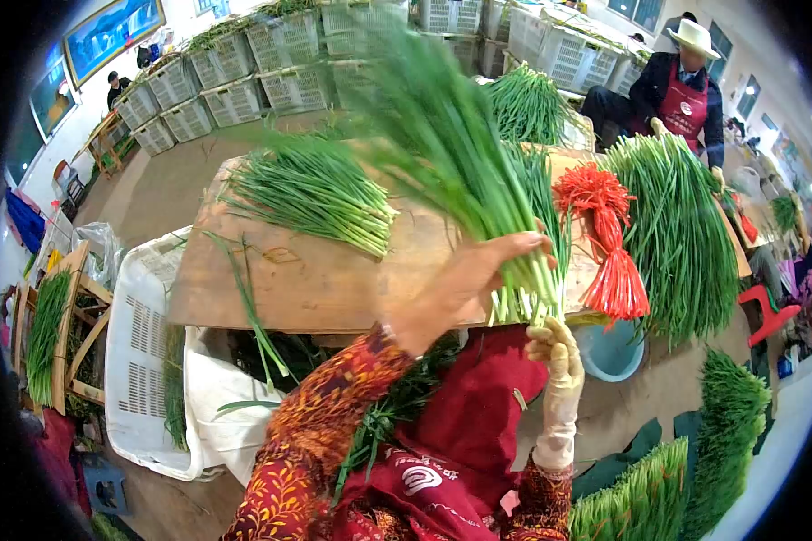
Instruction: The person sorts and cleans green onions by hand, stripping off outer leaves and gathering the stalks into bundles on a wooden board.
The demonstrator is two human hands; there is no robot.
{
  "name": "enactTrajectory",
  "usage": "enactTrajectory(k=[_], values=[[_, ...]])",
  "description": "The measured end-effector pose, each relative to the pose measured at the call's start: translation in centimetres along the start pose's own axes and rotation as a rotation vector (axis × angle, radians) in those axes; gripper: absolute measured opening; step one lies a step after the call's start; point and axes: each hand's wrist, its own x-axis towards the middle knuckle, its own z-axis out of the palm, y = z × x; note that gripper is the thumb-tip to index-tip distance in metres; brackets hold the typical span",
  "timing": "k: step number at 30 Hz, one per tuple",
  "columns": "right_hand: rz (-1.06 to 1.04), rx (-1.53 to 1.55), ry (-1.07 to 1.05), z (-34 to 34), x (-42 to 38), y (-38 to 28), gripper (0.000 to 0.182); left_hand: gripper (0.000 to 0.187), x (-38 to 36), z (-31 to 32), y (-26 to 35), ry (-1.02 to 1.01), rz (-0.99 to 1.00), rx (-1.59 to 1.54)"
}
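Note:
My bare left hand (478, 279) is closed around a bunch of garlic chives (465, 171), holding it upright above the front of the wooden table (271, 279). The leaf tops are smeared by motion. My right hand (555, 352), in a pale glove, has its fingers curled at the white stem ends just below the left hand. Another chive pile (320, 198) lies to the left on the table. To the right are a tied bundle of red strips (604, 239) and a large heap of chives (677, 225) hanging over the edge.
A white plastic crate (144, 361) with a white cloth stands at the left. Below the table's right side sits a blue bucket (609, 352). More chives (636, 496) stand on the floor. Stacked crates (289, 86) line the back; a person in a red apron (681, 104) is across.

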Motion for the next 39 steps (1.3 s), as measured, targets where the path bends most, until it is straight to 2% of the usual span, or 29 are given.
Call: enactTrajectory(k=[1,3,5,7,9,11,12,13,14,15,16,19,20,21,24,25,27,29,31,33,35,37,39], values=[[0.009,-0.021,0.064,-1.1,-0.2,0.5,0.035,0.033,1.3,0.1,-1.2,0.021,-0.106,-0.076],[0.066,-0.041,0.099,-3.5,0.4,0.4,0.033,0.028,4.5,-1.7,-5.5,-0.019,-0.197,-0.157],[0.013,-0.142,0.153,-4.8,1.5,-0.6,0.028,0.023,6.0,-4.0,-9.5,-0.008,-0.370,-0.148],[-0.068,-0.197,0.140,-4.8,3.5,-1.9,0.026,0.022,6.1,-3.9,-10.8,0.104,-0.378,-0.341],[-0.175,-0.414,0.049,-4.2,6.2,-3.1,0.022,0.020,6.0,-4.2,-11.3,0.138,-0.356,-0.325],[-0.255,-0.432,-0.129,-1.0,8.8,-4.7,0.023,0.020,5.2,-3.5,-10.5,0.153,-0.391,-0.248],[-0.403,-0.670,-0.259,0.3,10.5,-4.8,0.028,0.025,5.2,-4.5,-11.3,0.092,-0.295,-0.189],[-0.551,-0.910,-0.388,1.5,12.0,-4.7,0.035,0.032,6.9,-6.2,-14.6,-0.137,-0.165,-0.338],[-0.568,-1.008,-0.456,2.7,13.2,-3.9,0.038,0.037,6.3,-5.7,-15.2,-0.059,-0.128,-0.432],[-0.585,-1.106,-0.523,3.9,14.1,-2.8,0.042,0.043,6.0,-5.1,-15.2,0.019,-0.089,-0.525],[-0.506,-1.180,-0.585,4.5,14.7,-2.1,0.048,0.041,4.5,-2.8,-12.1,0.130,-0.130,-0.568],[-0.427,-1.341,-0.631,4.6,16.7,-0.1,0.055,0.045,6.1,-3.8,-14.5,0.122,-0.040,-0.500],[-0.401,-1.363,-0.631,4.4,17.2,0.5,0.057,0.043,6.1,-3.9,-15.0,0.129,0.001,-0.373],[-0.370,-1.397,-0.618,4.5,17.2,0.5,0.059,0.035,5.8,-3.7,-14.7,0.107,0.018,-0.374],[-0.348,-1.422,-0.576,4.3,17.2,1.0,0.056,0.024,3.2,-3.5,-13.5,0.126,-0.215,-0.318],[-0.352,-1.423,-0.564,4.0,17.3,1.5,0.057,0.027,2.9,-3.2,-13.7,0.183,-0.263,-0.387],[-0.401,-1.380,-0.517,4.1,17.0,2.0,0.054,0.030,0.8,-3.3,-13.0,0.034,-0.208,-0.475],[-0.514,-1.386,-0.442,4.5,16.3,2.5,0.049,0.036,-0.1,-5.2,-14.3,-0.007,-0.239,-0.455],[-0.539,-1.464,-0.453,5.2,15.9,2.5,0.048,0.042,-1.9,-5.4,-12.6,-0.084,-0.358,-0.421],[-0.539,-1.549,-0.470,5.4,15.7,2.7,0.051,0.050,-4.1,-5.0,-10.9,-0.074,-0.453,-0.284],[-0.584,-1.567,-0.497,4.7,16.0,3.0,0.054,0.056,-7.7,-4.7,-8.3,-0.143,-0.460,-0.049],[-0.469,-1.578,-0.557,4.8,16.3,2.5,0.056,0.052,-12.4,-5.4,-5.4,-0.167,-0.475,0.108],[-0.397,-1.648,-0.528,6.3,15.9,0.8,0.057,0.047,-17.0,-7.6,-3.3,-0.116,-0.471,0.266]])
